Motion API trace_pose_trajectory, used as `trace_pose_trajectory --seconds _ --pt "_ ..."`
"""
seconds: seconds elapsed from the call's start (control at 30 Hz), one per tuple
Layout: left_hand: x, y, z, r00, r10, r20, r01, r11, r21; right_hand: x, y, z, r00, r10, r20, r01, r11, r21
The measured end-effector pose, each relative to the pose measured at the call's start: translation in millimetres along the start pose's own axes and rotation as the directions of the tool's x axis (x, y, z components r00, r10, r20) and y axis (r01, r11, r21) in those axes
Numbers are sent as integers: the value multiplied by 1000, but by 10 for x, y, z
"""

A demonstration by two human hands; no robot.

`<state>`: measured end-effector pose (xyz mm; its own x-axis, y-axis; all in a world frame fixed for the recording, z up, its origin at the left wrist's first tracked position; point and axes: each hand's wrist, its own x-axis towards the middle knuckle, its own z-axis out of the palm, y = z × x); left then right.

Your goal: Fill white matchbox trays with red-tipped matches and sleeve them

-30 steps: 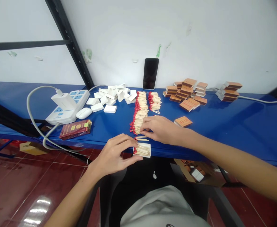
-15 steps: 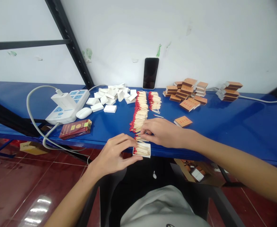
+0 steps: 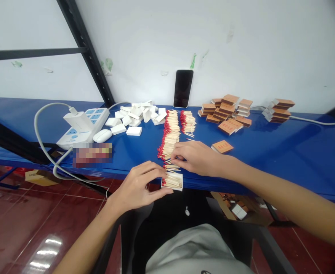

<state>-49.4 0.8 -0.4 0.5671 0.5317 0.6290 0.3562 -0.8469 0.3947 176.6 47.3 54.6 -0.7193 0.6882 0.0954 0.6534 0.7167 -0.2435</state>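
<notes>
My left hand [image 3: 143, 186] grips a small white matchbox tray [image 3: 180, 176] at the table's front edge, thumb on the near side and fingers on the far side. Red-tipped matches [image 3: 171, 180] lie inside it, heads to the left. Just beyond, my right hand [image 3: 197, 158] is closed in a pinch at the near end of a long row of matches [image 3: 171, 131]. Whatever its fingertips hold is hidden. A few matches lie between that hand and the tray. To the right of the long row is a shorter row of matches [image 3: 188, 121].
White matchbox trays [image 3: 134, 131] are heaped at the back left. Orange matchbox sleeves [image 3: 227, 108] stand in piles at the back right, with one box [image 3: 222, 146] nearer. A phone [image 3: 183, 88] leans on the wall. A power strip [image 3: 83, 127] with cables sits at left.
My right hand has drawn back very slightly, its pinch still at the near end of the long match row. My left hand keeps the tray in place.
</notes>
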Motion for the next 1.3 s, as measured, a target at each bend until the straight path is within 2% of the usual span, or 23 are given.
trace_pose_trajectory --seconds 0.17,0.27,0.43,0.77,0.97,1.13,1.3 --pt "-3 0 -11 1000 7 12 -7 1000 -16 22 -19 24 997 79 0 -79 991 113" --pt "-7 -1 -13 1000 3 17 -3 1000 -12 25 -30 23 996 85 -3 -84 988 130" --pt "-10 -2 -9 1000 -3 22 3 1000 -12 36 -8 19 997 45 -58 -45 999 4" --pt "-14 -7 -7 1000 -14 16 14 1000 -9 31 12 21 999 -37 1 36 981 -190" --pt "-11 -10 -2 1000 -9 17 9 1000 -9 51 29 24 999 13 -36 -14 1000 -18" --pt "-11 -7 -3 1000 -8 12 8 1000 -6 18 -48 -48 998 65 17 -67 978 199" --pt "-8 -11 -1 1000 -2 12 2 1000 -12 -39 -100 -121 997 72 33 -77 978 192"
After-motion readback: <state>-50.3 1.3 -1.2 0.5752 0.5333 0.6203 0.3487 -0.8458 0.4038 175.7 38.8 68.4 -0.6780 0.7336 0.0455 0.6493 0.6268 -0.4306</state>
